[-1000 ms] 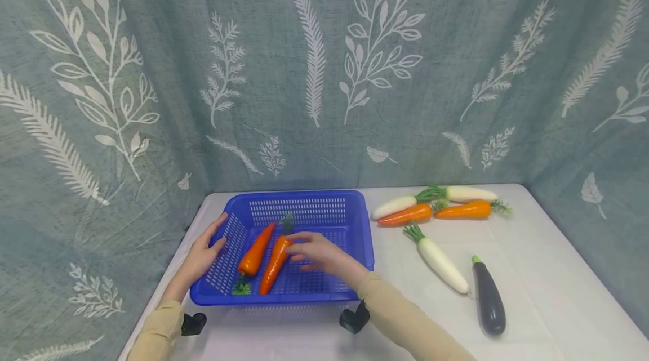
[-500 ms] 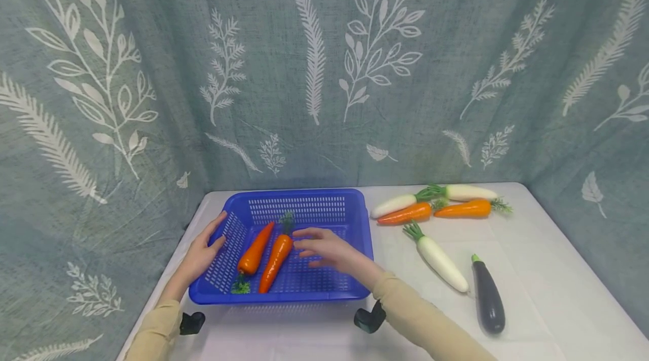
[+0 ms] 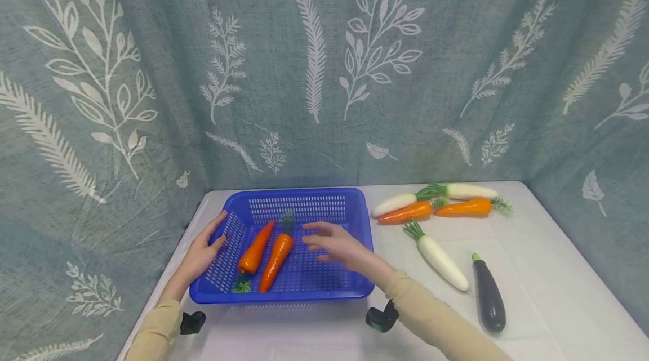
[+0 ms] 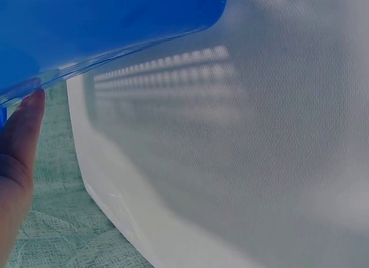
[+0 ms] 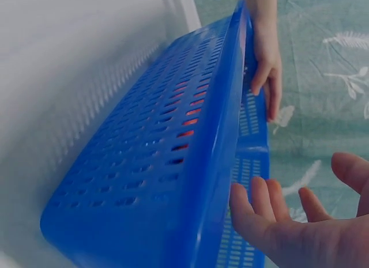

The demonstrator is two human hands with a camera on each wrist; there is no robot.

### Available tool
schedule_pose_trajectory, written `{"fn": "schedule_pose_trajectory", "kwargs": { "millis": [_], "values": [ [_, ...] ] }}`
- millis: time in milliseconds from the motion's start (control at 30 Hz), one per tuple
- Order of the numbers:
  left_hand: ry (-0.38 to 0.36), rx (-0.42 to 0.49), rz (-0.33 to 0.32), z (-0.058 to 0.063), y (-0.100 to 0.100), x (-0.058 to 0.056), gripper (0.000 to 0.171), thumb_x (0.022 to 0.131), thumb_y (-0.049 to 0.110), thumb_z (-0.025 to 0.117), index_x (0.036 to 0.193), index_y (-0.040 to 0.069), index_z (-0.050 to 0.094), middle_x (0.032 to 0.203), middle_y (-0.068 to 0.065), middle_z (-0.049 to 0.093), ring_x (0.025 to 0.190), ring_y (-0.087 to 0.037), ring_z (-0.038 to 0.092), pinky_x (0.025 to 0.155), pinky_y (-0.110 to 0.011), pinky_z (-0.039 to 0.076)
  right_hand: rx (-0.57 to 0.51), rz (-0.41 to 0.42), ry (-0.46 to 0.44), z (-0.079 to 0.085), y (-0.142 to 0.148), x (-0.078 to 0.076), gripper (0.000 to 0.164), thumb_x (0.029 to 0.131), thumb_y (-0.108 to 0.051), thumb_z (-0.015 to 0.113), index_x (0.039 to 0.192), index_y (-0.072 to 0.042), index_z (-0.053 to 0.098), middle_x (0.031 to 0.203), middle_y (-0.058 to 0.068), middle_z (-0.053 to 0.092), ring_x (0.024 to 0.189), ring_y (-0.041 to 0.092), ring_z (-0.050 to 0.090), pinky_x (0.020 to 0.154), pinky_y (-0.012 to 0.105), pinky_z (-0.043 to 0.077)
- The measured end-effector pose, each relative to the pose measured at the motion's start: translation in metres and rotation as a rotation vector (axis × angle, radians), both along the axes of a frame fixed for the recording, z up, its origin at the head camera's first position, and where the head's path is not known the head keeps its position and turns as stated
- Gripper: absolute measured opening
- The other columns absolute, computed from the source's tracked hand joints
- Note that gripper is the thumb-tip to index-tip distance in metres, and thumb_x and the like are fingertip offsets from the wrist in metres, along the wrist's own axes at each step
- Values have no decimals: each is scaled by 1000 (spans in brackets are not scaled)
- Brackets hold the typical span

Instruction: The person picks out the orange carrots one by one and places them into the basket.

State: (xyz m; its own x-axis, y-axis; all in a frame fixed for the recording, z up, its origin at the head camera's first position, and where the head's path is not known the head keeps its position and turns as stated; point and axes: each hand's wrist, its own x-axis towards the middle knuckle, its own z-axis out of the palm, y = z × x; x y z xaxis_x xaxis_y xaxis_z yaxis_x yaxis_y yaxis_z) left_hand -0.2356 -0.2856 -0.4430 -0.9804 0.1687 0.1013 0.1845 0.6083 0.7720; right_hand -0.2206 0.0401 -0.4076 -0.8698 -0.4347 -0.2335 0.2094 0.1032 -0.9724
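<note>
Fingers (image 3: 319, 227) of the right hand (image 3: 341, 245) spread empty over the basket (image 3: 284, 297); the left hand (image 3: 199, 257) rests straight-fingered at its nine o'clock side, best pressing lightly there, clear of the carrots (image 3: 276, 262) inside

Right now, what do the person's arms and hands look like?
The left sleeve and right sleeve are long, plain and beige. The left hand and right hand wear no gloves. Small dark pieces show beside both sleeves.
</note>
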Motion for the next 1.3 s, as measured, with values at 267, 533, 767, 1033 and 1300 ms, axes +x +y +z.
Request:
{"fn": "schedule_pose_trajectory", "kwargs": {
  "millis": [267,533,767,1033,1300],
  "values": [
    [16,1,0,-1,-1,0,56,98,5,44,150,4,23,154,-27,19,140,-49,20,112,-63,20,11,-3,63,4,11,0,44,92,-22,59,133,-7,53,132,19,56,114,29,59,99,52,47],
    [18,2,3,-1,-1,-2,55,98,5,44,150,4,24,154,-26,20,140,-48,20,112,-63,19,41,-33,133,8,26,-3,45,92,-19,60,134,-7,51,128,20,58,113,28,60,97,52,48],
    [29,8,0,0,1,-2,55,98,4,44,149,2,25,154,-26,21,140,-48,21,112,-63,19,49,-130,229,7,39,-7,47,92,-16,60,136,-6,50,125,21,60,115,32,59,97,51,49],
    [32,17,-3,2,3,0,54,97,1,43,148,0,25,153,-28,21,140,-49,21,112,-63,19,63,-166,257,9,60,-10,49,92,-17,59,138,-6,47,130,25,55,119,32,57,99,45,49],
    [34,11,0,1,2,0,54,97,1,43,148,1,25,153,-27,22,139,-49,21,112,-63,19,77,-249,293,9,87,-14,50,94,-16,57,140,-3,44,131,27,53,121,37,55,101,46,47]
  ]
}}
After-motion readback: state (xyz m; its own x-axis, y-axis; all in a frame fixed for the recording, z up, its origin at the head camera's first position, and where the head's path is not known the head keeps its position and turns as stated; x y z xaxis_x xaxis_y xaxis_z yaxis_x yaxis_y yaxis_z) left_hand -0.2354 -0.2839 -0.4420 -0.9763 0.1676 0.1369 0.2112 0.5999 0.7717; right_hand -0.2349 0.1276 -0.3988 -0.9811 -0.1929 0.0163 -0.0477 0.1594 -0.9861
